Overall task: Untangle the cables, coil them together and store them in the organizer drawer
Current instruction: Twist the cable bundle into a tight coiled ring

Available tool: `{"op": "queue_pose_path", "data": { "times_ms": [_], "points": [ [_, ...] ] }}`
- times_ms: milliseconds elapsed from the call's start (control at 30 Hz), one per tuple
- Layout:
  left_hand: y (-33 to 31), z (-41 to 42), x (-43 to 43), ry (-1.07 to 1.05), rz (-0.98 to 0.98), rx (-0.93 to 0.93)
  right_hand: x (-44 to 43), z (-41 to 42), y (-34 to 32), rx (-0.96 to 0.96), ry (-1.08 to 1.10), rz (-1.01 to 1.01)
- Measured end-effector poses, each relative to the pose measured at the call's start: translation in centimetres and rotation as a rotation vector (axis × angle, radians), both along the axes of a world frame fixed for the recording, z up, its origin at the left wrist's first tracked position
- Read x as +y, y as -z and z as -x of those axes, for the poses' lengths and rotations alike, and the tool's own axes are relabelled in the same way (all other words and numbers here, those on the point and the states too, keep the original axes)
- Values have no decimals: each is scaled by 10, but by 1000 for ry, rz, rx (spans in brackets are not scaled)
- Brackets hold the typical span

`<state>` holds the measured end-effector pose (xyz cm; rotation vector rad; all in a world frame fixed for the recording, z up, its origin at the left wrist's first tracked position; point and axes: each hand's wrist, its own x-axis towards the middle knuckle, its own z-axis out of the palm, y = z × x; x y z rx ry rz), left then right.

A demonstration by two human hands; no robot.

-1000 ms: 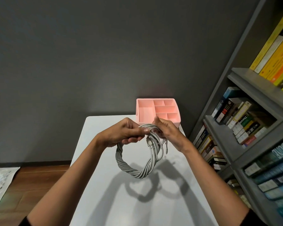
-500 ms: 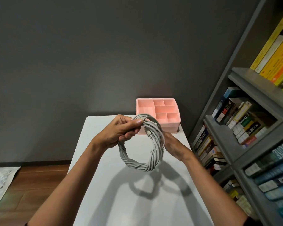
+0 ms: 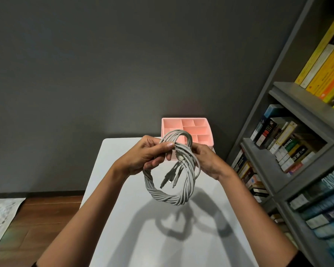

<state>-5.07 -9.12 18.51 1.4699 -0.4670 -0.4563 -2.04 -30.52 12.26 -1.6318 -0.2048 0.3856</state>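
A dark grey wall [image 3: 123,64] filled the far side of the scene. At the right stood a grey bookshelf [image 3: 301,93] with many books on its boards. A white table [image 3: 123,237] reached from the near edge up to the wall, and the shadows of the arms and of the ring lay on its top. On the far right corner of the table stood the pink organizer [image 3: 210,144], open on top and divided into several compartments.

The cables [image 3: 166,197], all grey, were wound together into one twisted ring. This ring hung in the air above the middle of the table, on the near side of the organizer and partly in front of it.

The left hand [image 3: 143,157] gripped the upper left part of the ring, the thumb laid over the strands and the fingers curled under them. The right hand [image 3: 206,160] held the upper right part, its fingers partly hidden behind the strands.

A few loose ends with plugs [image 3: 169,179] hung down inside the ring.
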Motion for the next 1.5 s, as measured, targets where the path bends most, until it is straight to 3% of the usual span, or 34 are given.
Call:
{"op": "queue_pose_path", "data": {
  "times_ms": [100, 367, 600, 767, 900, 1000, 1067, 1233, 1400, 1500],
  "points": [
    [-3, 0, 1, -12, -25, -24, 3, 2, -2, 88, 18, -242],
    [0, -1, -7, -13, -69, -66, 28, 25, 6, 324, -129, -481],
    [6, -3, -7, -105, -52, -84, 31, 37, 4, 381, -345, -590],
    [8, -6, -5, -171, -65, -117, 27, 39, 5, 468, -305, -793],
    [9, -9, -5, -215, -127, -160, 21, 35, 1, 594, -165, -824],
    [10, -12, -7, -247, -138, -163, 23, 34, -3, 548, -263, -679],
    [11, -13, -8, -257, -150, -169, 25, 33, -6, 471, -295, -417],
    [22, -18, -12, -349, -184, -162, 31, 30, -1, 437, -95, 42],
    [33, -24, -15, -504, -179, -153, 38, 32, -2, 379, 22, 300],
    [39, -29, -16, -593, -195, -158, 48, 35, -9, 185, 75, 714]
  ]
}}
